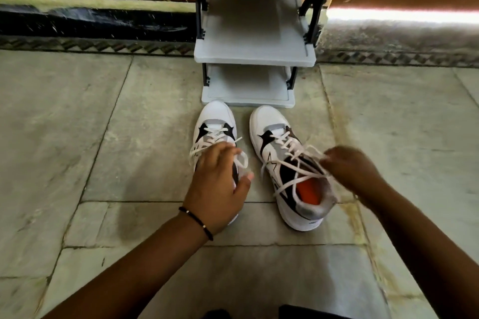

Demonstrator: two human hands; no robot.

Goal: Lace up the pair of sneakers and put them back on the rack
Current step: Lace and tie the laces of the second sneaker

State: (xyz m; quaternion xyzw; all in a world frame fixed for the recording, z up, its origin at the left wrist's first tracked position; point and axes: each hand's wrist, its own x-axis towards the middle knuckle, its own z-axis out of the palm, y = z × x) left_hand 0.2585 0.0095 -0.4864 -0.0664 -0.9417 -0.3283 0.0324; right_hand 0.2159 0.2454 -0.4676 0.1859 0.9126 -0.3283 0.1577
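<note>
my left hand [216,184] hangs over the left sneaker [215,134], fingers loosely spread and bent down toward its collar, thumb out to the side; whether they have closed on anything i cannot tell; a dark bracelet [197,223] circles that wrist; a loop of white lace lies just past my fingertips; my right hand [346,167] is curled, pinching the lace [298,163] of the right sneaker [287,163] at its outer edge, loose ends trailing across the orange insole; both sneakers stand side by side on the stone floor [103,163], toes pointing away from my hands; just beyond the toes stands the grey rack [255,52], its shelves bare.
</note>
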